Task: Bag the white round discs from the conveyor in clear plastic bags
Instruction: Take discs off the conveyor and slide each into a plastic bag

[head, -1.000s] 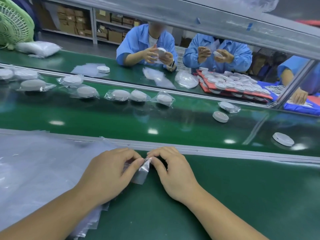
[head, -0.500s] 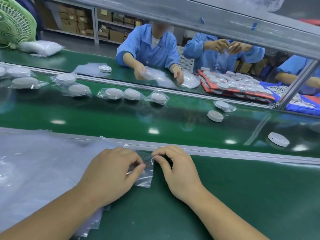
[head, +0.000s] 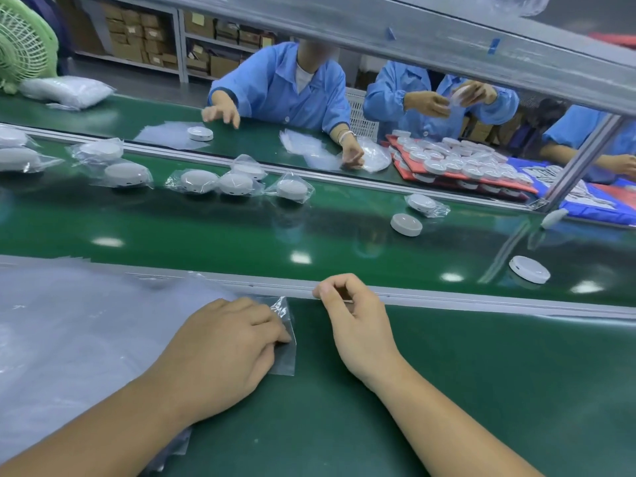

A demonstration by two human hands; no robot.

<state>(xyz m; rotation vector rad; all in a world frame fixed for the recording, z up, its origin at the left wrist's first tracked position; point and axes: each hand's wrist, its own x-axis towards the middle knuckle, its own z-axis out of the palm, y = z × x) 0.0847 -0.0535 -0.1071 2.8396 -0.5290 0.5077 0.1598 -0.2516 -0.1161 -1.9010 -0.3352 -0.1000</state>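
Note:
My left hand [head: 227, 352] lies on the near green table and pinches the edge of a clear plastic bag [head: 287, 356], whose top corner curls up. My right hand [head: 358, 321] hovers to the right of the bag by the metal rail [head: 481, 299], fingers curled, with nothing visible in it. Two bare white round discs sit on the conveyor belt [head: 241, 235]: one [head: 406, 224] mid-belt and one [head: 530, 273] at the right near the rail. Several bagged discs [head: 199, 181] lie further left on the belt.
A stack of clear bags [head: 69, 339] covers the table on my left. Across the belt, people in blue coats bag discs beside red trays of discs [head: 457, 163]. A green fan [head: 24, 46] stands far left. A slanted metal beam [head: 447, 39] crosses overhead.
My right hand has let go of the bag and moved up and right toward the rail. The bag now lies flatter under my left hand. The discs on the belt have drifted left.

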